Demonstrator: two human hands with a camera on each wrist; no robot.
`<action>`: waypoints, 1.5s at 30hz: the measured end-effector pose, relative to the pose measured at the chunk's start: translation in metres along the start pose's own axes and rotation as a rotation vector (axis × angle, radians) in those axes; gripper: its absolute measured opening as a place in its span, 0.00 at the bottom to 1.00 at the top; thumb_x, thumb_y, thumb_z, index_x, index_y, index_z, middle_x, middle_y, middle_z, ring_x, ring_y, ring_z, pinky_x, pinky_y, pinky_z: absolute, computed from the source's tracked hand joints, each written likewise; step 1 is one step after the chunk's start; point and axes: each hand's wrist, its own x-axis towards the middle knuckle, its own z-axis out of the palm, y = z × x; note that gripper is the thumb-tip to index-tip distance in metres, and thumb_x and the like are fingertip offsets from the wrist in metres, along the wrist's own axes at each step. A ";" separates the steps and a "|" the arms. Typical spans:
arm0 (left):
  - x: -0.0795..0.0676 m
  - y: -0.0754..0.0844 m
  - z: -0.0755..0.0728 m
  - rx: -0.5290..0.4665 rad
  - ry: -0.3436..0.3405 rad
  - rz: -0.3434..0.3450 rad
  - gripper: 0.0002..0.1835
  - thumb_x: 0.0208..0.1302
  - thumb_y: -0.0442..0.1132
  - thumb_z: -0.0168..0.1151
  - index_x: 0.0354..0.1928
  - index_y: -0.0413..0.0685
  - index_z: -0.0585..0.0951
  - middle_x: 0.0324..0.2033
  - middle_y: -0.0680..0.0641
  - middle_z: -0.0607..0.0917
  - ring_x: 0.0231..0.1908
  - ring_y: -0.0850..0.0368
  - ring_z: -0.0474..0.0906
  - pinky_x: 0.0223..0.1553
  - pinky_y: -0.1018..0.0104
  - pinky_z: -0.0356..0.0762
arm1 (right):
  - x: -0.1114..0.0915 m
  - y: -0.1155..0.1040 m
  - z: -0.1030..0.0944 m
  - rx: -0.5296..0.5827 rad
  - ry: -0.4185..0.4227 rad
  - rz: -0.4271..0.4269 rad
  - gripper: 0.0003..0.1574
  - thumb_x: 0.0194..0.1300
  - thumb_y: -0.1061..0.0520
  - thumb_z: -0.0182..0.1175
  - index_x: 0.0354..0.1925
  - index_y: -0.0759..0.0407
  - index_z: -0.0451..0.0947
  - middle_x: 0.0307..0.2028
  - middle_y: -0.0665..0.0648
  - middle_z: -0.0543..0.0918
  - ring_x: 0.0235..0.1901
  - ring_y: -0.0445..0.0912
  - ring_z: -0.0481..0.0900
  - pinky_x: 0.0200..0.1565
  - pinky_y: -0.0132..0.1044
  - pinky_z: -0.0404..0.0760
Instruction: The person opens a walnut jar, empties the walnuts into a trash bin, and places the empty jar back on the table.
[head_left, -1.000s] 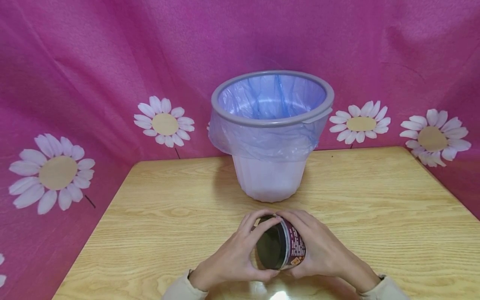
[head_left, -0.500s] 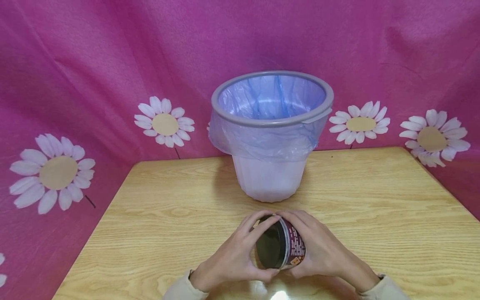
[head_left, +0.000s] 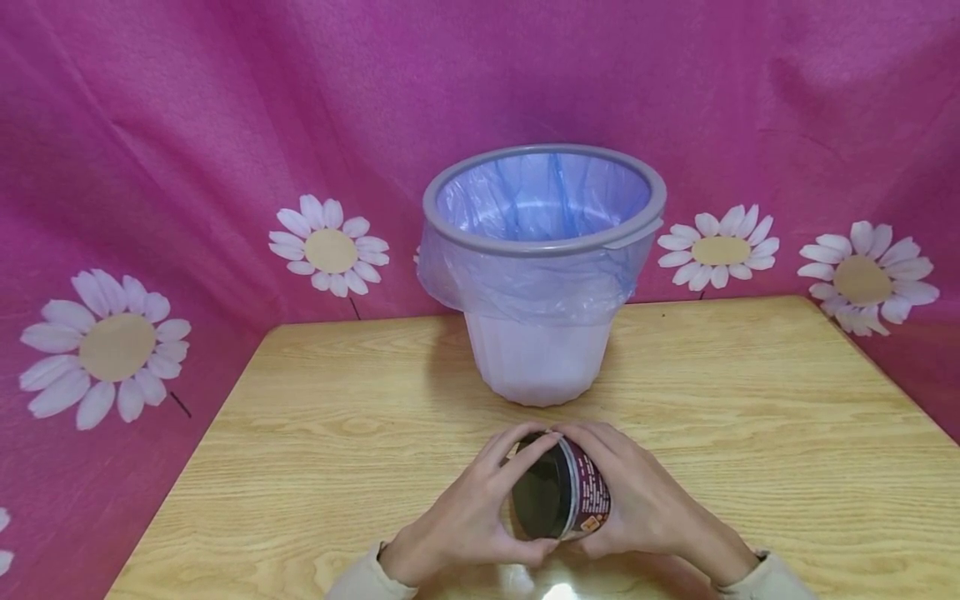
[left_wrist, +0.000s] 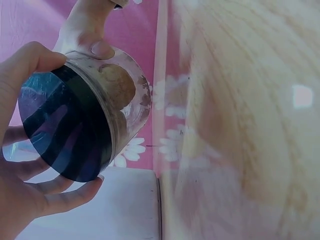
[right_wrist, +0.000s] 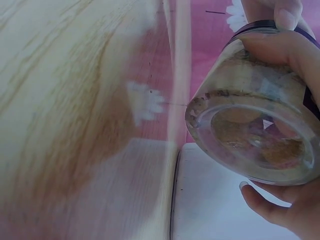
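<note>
Both hands hold a clear jar (head_left: 591, 487) tipped onto its side near the front of the table. Its black lid (head_left: 540, 497) faces left, and the label on its wall is dark red with white print. My left hand (head_left: 468, 512) grips the lid, thumb at the near edge and fingers over the far edge. Curled round the jar's body is my right hand (head_left: 648, 496). In the right wrist view the jar's clear base (right_wrist: 255, 142) shows, with brown patches seen through it. The left wrist view shows the lid (left_wrist: 65, 125) between thumb and spread fingertips.
A white bin (head_left: 540, 358) with a grey rim and a bluish plastic liner (head_left: 525, 283) stands just beyond the hands. Under everything lies a wood-grain table (head_left: 315, 467) with a glossy top. Behind hangs a magenta cloth (head_left: 337, 100) with white daisies.
</note>
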 end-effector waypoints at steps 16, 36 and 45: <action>-0.001 -0.001 0.000 -0.018 -0.043 -0.043 0.55 0.40 0.49 0.77 0.72 0.51 0.59 0.65 0.43 0.64 0.63 0.53 0.64 0.58 0.61 0.72 | 0.000 0.001 0.001 -0.009 -0.010 -0.002 0.71 0.13 0.42 0.80 0.62 0.60 0.68 0.53 0.52 0.76 0.49 0.45 0.75 0.47 0.44 0.80; 0.000 -0.002 0.002 0.001 -0.080 0.010 0.53 0.42 0.49 0.78 0.72 0.55 0.59 0.70 0.45 0.56 0.67 0.51 0.57 0.61 0.59 0.69 | 0.000 0.000 -0.001 -0.004 -0.032 0.035 0.71 0.13 0.42 0.80 0.63 0.58 0.68 0.55 0.51 0.76 0.52 0.43 0.74 0.49 0.44 0.80; 0.000 -0.002 0.001 -0.008 -0.062 0.014 0.52 0.43 0.51 0.78 0.71 0.53 0.61 0.68 0.43 0.61 0.66 0.52 0.60 0.60 0.58 0.70 | 0.000 0.000 0.001 -0.005 -0.040 0.033 0.70 0.13 0.41 0.80 0.61 0.57 0.69 0.54 0.49 0.75 0.51 0.43 0.74 0.48 0.43 0.80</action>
